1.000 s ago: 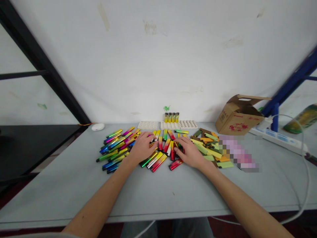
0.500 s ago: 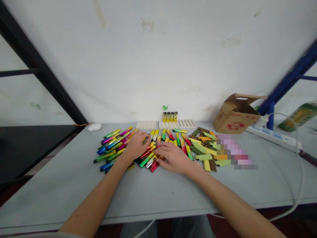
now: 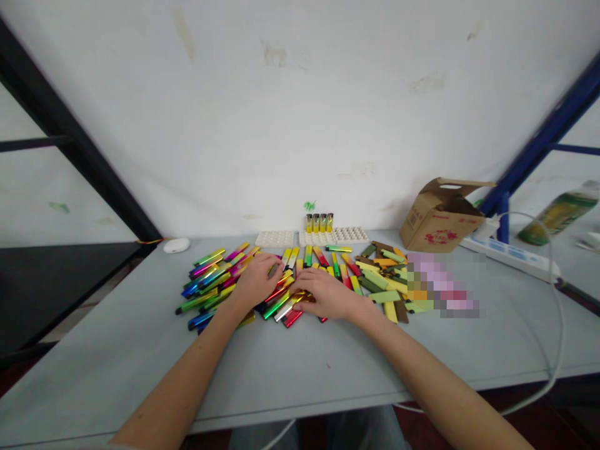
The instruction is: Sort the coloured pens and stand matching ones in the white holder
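Lighters with shiny metallic casings lie in a loose heap (image 3: 209, 284) across the middle and left of the table. My left hand (image 3: 257, 280) rests over the heap with its fingers curled inward; whatever lies in them is hidden. Beside it, my right hand (image 3: 328, 294) has thumb and fingers closed round a gold-orange lighter (image 3: 302, 299), low over the others. Just in front of both hands, green, silver and red lighters (image 3: 283, 309) lie side by side. Several yellow lighters (image 3: 323, 223) stand upright at a white holed tray (image 3: 316, 239) by the wall.
Matte green, yellow and brown lighters (image 3: 382, 284) are piled to the right, beside a blurred-out patch. Farther right stand an open cardboard box (image 3: 440, 219), a white power strip (image 3: 513, 257) and a bottle (image 3: 557, 215). A white cable (image 3: 561, 325) hangs over the table's right side.
My right hand has shifted slightly, and the gold-orange lighter shows more plainly between its thumb and fingers. The left hand stays nearly in place. The whole view has swung a little.
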A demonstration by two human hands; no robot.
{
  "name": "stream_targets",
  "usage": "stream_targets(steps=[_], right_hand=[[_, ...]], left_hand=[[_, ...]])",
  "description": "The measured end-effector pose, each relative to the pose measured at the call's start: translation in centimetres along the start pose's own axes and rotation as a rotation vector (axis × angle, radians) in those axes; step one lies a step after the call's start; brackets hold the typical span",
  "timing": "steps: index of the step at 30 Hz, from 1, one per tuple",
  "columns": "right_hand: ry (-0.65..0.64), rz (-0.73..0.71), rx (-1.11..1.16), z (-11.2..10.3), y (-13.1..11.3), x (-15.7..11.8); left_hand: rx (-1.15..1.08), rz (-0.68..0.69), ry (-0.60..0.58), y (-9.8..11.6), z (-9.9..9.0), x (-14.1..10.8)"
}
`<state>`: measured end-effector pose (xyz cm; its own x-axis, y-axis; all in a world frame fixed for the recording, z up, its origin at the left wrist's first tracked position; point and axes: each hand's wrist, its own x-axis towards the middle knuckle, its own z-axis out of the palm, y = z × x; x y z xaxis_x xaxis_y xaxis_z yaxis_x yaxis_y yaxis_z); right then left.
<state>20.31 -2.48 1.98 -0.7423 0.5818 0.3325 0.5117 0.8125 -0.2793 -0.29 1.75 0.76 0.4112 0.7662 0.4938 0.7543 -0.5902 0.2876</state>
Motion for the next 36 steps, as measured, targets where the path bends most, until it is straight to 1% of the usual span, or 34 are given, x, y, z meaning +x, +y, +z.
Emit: stream_targets(steps=[5,11,13,15,19,21,23,25,26,28,29,32,34,36], right_hand=[[0.001,0.019,0.032,0.1,0.2,-0.4],[0.013,0.019,0.082,-0.4,-0.3,-0.6],[0.043,0.046,0.096,-0.6,-0.2,-0.8],[0.114,0.089,0.148,-0.8,0.2,-1.2],[0.389,0.275,0.394,-1.0,1.2,-1.6],[0.509,0.37,0.558,-0.8,1.5,-1.5],[0.563,0.421,0.757,-0.4,1.4,-1.1],[0.558,0.427,0.927,0.2,1.0,-0.8],[0.548,0.42,0.964,0.5,0.7,-0.6],[0.541,0.396,0.948,1.0,0.2,-0.4],[0.547,0.381,0.913,1.1,0.0,-0.4],[0.558,0.37,0.756,1.1,-0.4,-0.5],[0.561,0.414,0.655,0.8,-0.3,-0.6],[0.586,0.474,0.59,0.5,0.1,-0.8]], left_hand=[[-0.002,-0.017,-0.007,0.0,0.0,-0.1],[-0.009,-0.014,0.037,0.0,0.0,-0.2],[-0.024,-0.015,0.062,0.2,-0.2,-0.2],[-0.059,-0.022,0.094,0.4,-0.3,-0.2],[-0.191,-0.083,0.224,1.1,-0.9,-0.3],[-0.283,-0.117,0.252,1.9,-1.0,-0.3],[-0.387,-0.123,0.208,2.9,-0.9,-0.4],[-0.497,-0.103,0.165,4.3,-0.3,-0.3],[-0.56,-0.093,0.129,4.9,0.0,-0.3],[-0.683,-0.107,0.085,6.2,0.8,-0.3],[-0.738,-0.146,0.101,6.7,1.1,-0.3],[-0.881,-0.261,0.098,7.5,1.5,-0.3],[-0.958,-0.328,0.159,7.5,1.3,-0.1],[-1.013,-0.408,0.256,7.2,0.9,0.1]])
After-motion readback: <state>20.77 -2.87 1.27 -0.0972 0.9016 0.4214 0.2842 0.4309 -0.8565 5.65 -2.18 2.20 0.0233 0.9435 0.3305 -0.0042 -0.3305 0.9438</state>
